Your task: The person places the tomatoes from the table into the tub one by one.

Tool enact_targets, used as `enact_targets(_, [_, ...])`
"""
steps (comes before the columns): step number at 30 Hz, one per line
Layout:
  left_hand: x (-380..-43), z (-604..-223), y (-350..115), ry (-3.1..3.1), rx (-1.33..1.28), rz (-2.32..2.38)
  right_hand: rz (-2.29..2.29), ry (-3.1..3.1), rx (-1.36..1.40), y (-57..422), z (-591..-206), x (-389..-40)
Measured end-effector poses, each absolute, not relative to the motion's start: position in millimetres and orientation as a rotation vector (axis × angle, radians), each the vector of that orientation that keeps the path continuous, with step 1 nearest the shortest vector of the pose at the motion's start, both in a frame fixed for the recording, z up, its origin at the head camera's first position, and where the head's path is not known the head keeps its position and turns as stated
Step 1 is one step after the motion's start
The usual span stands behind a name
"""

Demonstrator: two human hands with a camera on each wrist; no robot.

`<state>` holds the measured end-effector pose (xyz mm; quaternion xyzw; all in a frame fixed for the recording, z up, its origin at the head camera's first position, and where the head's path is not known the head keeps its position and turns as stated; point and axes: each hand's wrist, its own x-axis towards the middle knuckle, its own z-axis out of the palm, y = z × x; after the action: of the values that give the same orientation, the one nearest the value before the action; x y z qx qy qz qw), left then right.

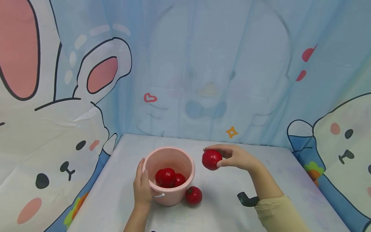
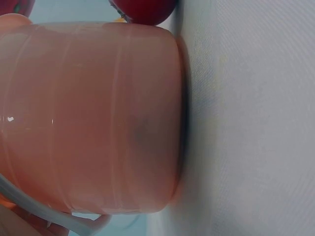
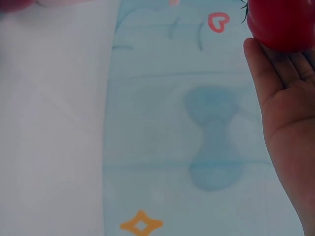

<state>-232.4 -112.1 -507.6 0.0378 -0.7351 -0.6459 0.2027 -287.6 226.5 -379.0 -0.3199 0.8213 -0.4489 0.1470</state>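
A pink bucket (image 1: 174, 195) stands upright on the table with three red tomatoes (image 1: 167, 176) visible inside it. My left hand (image 1: 142, 187) rests against the bucket's left side near the rim, fingers fairly straight. In the left wrist view the bucket wall (image 2: 93, 118) fills much of the picture, its pale handle (image 2: 44, 212) crossing in front of the fingers. To the right of the bucket and above the table, my right hand (image 1: 236, 157) grips another tomato (image 1: 212, 159) between thumb and fingers. That tomato (image 3: 283, 22) shows green sepals in the right wrist view.
One more tomato (image 1: 193, 195) lies on the table against the bucket's front right side. A white cloth (image 1: 220, 212) covers the table. Printed blue curtain (image 1: 208, 64) hangs behind and at both sides. A dark wrist device (image 1: 247, 199) juts from the right sleeve.
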Motion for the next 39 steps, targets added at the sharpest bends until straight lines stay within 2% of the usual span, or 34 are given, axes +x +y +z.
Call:
enact_targets(14, [-232.9, -505.9, -111.5, -2.056, 0.141, -1.784, -1.2, 2.251, -1.052, 202.9, -367.5, -309.2])
enact_targets(39, [-234.3, -507.6, -111.0, -2.076, 0.138, -1.778, -1.081, 2.132, -1.102, 152.4, -353.9, -339.1])
